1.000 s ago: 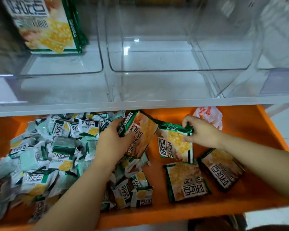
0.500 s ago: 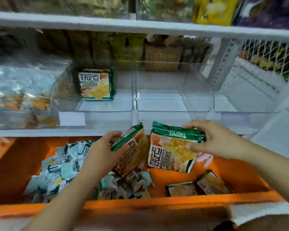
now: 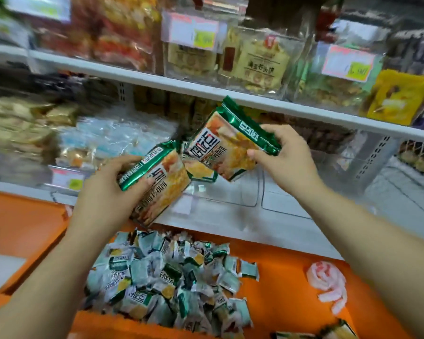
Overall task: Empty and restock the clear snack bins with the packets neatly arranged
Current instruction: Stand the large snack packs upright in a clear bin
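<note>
Left hand [image 3: 105, 192] grip closed, thumb across the green sealed edge of a glossy flat foil cracker packet [image 3: 168, 192], tilted. Right hand [image 3: 289, 157] grip narrow, pinching the crimped green top of a second matching packet [image 3: 220, 148], held higher; both packets are in front of the clear hard-plastic bins [image 3: 259, 189]. A heap of small crinkly green-white sachets [image 3: 171, 277] lies on the smooth orange bench [image 3: 279, 272] below.

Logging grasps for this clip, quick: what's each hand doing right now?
Left hand: closed, gripping the lower green snack packet by its sealed edge.
Right hand: closed, pinching the upper green snack packet at its sealed edge.
</note>
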`<state>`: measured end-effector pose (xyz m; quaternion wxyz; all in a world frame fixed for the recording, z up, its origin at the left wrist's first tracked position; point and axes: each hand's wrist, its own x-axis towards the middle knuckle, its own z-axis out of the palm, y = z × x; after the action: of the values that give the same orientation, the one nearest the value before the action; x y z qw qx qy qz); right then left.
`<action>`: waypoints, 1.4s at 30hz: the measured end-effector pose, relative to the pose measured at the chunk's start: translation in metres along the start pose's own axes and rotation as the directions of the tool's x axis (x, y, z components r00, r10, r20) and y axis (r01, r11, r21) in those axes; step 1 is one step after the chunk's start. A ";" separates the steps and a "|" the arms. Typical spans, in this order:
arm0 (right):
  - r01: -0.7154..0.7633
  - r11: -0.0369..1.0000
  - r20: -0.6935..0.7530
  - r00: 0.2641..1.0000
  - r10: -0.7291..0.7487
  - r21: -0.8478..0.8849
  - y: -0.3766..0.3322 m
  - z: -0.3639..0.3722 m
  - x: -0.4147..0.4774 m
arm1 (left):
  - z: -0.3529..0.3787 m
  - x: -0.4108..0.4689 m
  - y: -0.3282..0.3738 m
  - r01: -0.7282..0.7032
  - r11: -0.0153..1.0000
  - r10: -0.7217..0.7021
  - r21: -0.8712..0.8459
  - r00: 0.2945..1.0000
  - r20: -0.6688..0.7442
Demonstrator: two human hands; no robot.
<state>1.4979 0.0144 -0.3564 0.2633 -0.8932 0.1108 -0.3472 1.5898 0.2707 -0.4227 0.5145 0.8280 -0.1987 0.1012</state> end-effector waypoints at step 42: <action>0.083 0.987 0.484 0.864 -0.141 0.140 -0.016 0.100 0.046 | -0.023 0.017 -0.027 -0.108 0.984 0.096 0.142 0.991 0.092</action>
<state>1.5993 0.0501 -0.3837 0.3126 -0.9406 -0.0321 -0.1289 1.6172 0.2976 -0.4279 0.4373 0.8560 -0.2545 0.1064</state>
